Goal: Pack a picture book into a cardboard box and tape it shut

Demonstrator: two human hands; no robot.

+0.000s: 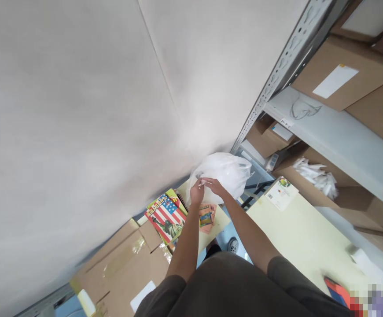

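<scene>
Both my hands meet at the near side of a white plastic bag (226,174) that bulges over the far corner of a pale yellow table (297,237). My left hand (196,191) is closed, pinching the bag's edge. My right hand (213,186) is also closed on the bag's plastic, fingertips touching the left hand's. Below the hands lies a stack of books, the top one with a stars-and-stripes cover (165,216), and an orange booklet (207,218) beside it.
A white wall (79,110) fills the left. A metal shelf rack (326,127) on the right holds cardboard boxes (340,75) and white packets (317,176). A taped cardboard box (125,264) sits low left. A small booklet (282,193) lies on the table.
</scene>
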